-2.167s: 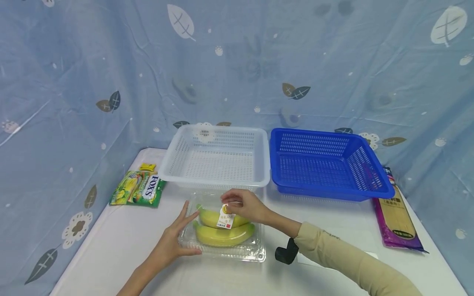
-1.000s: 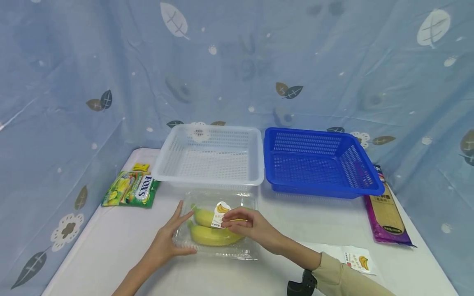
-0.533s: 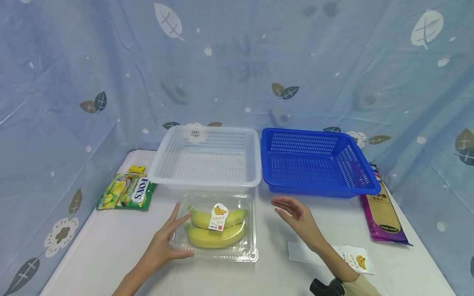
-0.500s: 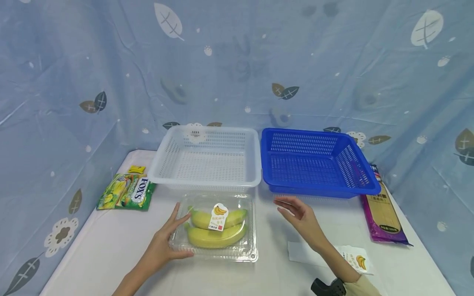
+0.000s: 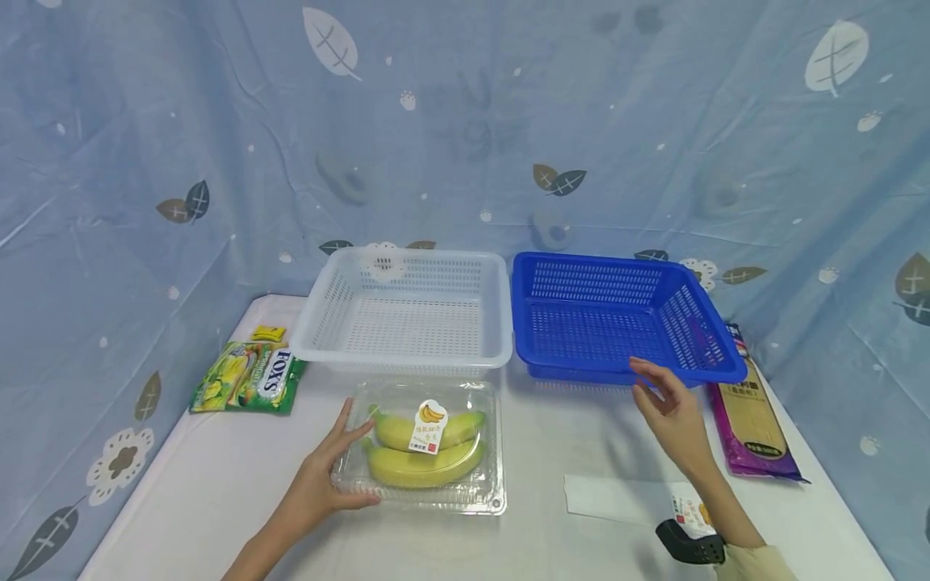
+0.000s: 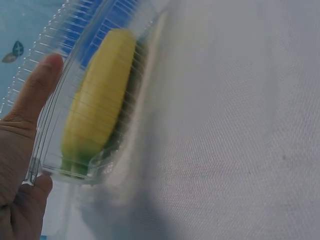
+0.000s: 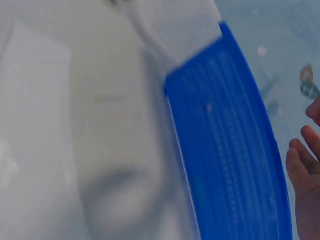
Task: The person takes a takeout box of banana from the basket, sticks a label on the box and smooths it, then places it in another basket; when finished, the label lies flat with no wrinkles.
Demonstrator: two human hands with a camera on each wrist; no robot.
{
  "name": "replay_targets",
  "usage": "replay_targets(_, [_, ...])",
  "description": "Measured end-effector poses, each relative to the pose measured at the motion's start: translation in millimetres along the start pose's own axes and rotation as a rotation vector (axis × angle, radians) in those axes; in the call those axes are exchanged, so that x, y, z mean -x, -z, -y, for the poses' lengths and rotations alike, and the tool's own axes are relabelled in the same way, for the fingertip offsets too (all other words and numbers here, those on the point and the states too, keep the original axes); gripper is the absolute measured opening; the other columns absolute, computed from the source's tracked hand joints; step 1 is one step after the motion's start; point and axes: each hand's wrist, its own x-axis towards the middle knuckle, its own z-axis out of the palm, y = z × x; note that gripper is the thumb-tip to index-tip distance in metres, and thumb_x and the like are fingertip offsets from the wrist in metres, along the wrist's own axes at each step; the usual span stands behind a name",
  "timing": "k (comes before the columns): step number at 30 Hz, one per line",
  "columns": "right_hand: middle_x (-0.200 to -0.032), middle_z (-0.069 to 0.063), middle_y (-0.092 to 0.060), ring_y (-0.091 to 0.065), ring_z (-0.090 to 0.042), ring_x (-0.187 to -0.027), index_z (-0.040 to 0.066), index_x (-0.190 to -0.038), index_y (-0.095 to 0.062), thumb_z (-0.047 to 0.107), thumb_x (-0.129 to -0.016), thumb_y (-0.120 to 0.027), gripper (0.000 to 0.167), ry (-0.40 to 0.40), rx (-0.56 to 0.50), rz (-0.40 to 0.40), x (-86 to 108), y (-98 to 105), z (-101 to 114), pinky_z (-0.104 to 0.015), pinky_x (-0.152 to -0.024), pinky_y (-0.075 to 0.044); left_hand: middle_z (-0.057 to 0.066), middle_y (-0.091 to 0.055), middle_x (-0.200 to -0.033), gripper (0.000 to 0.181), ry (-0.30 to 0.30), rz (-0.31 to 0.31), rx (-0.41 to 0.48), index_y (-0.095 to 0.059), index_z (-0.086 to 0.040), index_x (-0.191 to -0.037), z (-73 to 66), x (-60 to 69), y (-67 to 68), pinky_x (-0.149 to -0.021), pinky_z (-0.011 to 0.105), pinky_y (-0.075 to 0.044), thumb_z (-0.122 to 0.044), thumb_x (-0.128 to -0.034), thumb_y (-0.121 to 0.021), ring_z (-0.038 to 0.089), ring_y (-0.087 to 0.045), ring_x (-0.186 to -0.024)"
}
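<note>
A clear plastic clamshell box [image 5: 492,492] with two bananas [image 5: 425,468] inside lies flat on the white table. A white banana-printed sticker [image 5: 429,428] sits on its lid. My left hand [image 5: 320,476] rests against the box's left end, thumb and fingers spread; in the left wrist view, straight digits of the hand [image 6: 22,125] touch the clear wall. Nothing is in my right hand [image 5: 676,415], which is raised near the front rim of the blue basket [image 5: 603,367], fingers loosely bent. Below it lies a white backing strip [image 5: 610,496] with another banana sticker [image 5: 689,510], partly hidden by the wrist.
A white basket [image 5: 407,353] stands behind the box, beside the blue one. At the left lie a green FOX'S candy bag [image 5: 250,379] and a small yellow packet [image 5: 269,332]. A purple noodle packet [image 5: 759,428] lies at the right, its far end behind the blue basket.
My right hand has left the sticker on the lid and moved right, to the blue basket's front rim. The left hand stays at the box.
</note>
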Motion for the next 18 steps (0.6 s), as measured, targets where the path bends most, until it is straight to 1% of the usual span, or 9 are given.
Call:
replay_targets(2, [-0.125, -0.017, -0.06, -0.051, -0.003, -0.121, -0.011, -0.116, -0.059, -0.019, -0.082, -0.06, 0.035, 0.059, 0.191, -0.036, -3.3, 14.0, -7.9, -0.012, -0.098, -0.039, 0.018, -0.015, -0.158, 0.099, 0.001, -0.003, 0.003, -0.051, -0.009, -0.137, -0.1, 0.3, -0.6, -0.101, 0.048, -0.035, -0.025, -0.0495, -0.093, 0.046, -0.032, -0.133])
replay_targets(4, [-0.126, -0.021, -0.059, -0.051, -0.012, -0.124, -0.008, -0.112, -0.062, -0.014, -0.078, -0.066, 0.035, 0.121, 0.385, -0.064, -6.5, 30.1, -17.8, -0.011, -0.102, -0.033, 0.018, -0.014, -0.158, 0.097, 0.013, 0.001, 0.017, -0.051, -0.01, -0.137, -0.1, 0.8, -1.2, -0.101, 0.049, -0.034, -0.025, -0.051, -0.093, 0.046, -0.03, -0.134])
replay_targets(7, [-0.132, -0.024, -0.053, -0.044, -0.033, -0.129, -0.005, -0.111, -0.064, -0.002, -0.076, -0.073, 0.036, 0.159, 0.582, -0.057, -11.6, 58.0, -33.4, -0.027, -0.112, -0.027, 0.018, -0.013, -0.158, 0.09, 0.044, 0.014, 0.065, -0.054, -0.012, -0.134, 0.1, 1.7, -2.1, -0.104, 0.047, -0.03, -0.026, -0.0537, -0.092, 0.046, -0.026, -0.136])
replay_targets(10, [-0.145, -0.028, -0.037, -0.026, -0.047, -0.136, -0.005, -0.115, -0.062, 0.017, -0.079, -0.076, 0.045, 0.059, 0.675, 0.044, -16.9, 86.2, -45.4, -0.055, -0.114, -0.018, 0.015, -0.01, -0.159, 0.079, 0.093, 0.026, 0.157, -0.058, -0.013, -0.127, 0.2, 2.7, -2.5, -0.109, 0.029, -0.025, -0.025, -0.0559, -0.091, 0.045, -0.018, -0.14])
replay_targets(13, [-0.151, -0.033, -0.019, -0.016, -0.055, -0.135, -0.008, -0.12, -0.058, 0.033, -0.082, -0.074, 0.058, -0.125, 0.723, 0.187, -22.9, 109.3, -52.5, -0.071, -0.103, -0.017, 0.013, -0.008, -0.16, 0.064, 0.135, 0.022, 0.279, -0.061, -0.01, -0.113, -0.2, 3.3, -2.6, -0.105, 0.01, -0.019, -0.019, -0.0571, -0.091, 0.044, -0.014, -0.141])
replay_targets(15, [-0.151, -0.035, -0.015, -0.047, -0.053, -0.115, -0.01, -0.12, -0.058, 0.038, -0.084, -0.073, 0.062, -0.234, 0.734, 0.257, -26.8, 120.8, -55.0, -0.064, -0.092, -0.038, 0.011, -0.008, -0.16, 0.053, 0.168, 0.02, 0.363, -0.062, -0.007, -0.104, -1.5, 4.0, -2.4, -0.101, 0.005, -0.018, -0.014, -0.0595, -0.09, 0.044, -0.012, -0.142])
replay_targets(16, [-0.149, -0.036, -0.017, -0.057, -0.046, -0.093, -0.011, -0.119, -0.059, 0.039, -0.084, -0.073, 0.063, -0.274, 0.739, 0.279, -28.6, 125.0, -55.2, -0.056, -0.08, -0.047, 0.009, -0.008, -0.161, 0.048, 0.184, 0.019, 0.4, -0.061, -0.005, -0.099, -2.4, 4.4, -2.2, -0.101, 0.005, -0.018, -0.012, -0.0607, -0.089, 0.043, -0.012, -0.142])
replay_targets(17, [-0.148, -0.037, -0.019, -0.058, -0.036, -0.071, -0.012, -0.118, -0.06, 0.041, -0.084, -0.072, 0.064, -0.306, 0.746, 0.295, -30.0, 128.4, -54.8, -0.047, -0.067, -0.049, 0.007, -0.008, -0.161, 0.044, 0.201, 0.019, 0.425, -0.059, -0.003, -0.095, -3.7, 4.8, -1.9, -0.101, 0.005, -0.019, -0.01, -0.0617, -0.088, 0.043, -0.012, -0.142])
replay_targets(18, [-0.146, -0.037, -0.023, -0.049, -0.026, -0.054, -0.012, -0.116, -0.061, 0.042, -0.083, -0.073, 0.064, -0.327, 0.753, 0.306, -31.4, 130.7, -54.0, -0.038, -0.054, -0.044, 0.005, -0.008, -0.161, 0.042, 0.221, 0.018, 0.448, -0.058, -0.001, -0.091, -5.5, 5.2, -1.5, -0.101, 0.004, -0.019, -0.009, -0.0626, -0.088, 0.043, -0.012, -0.142])
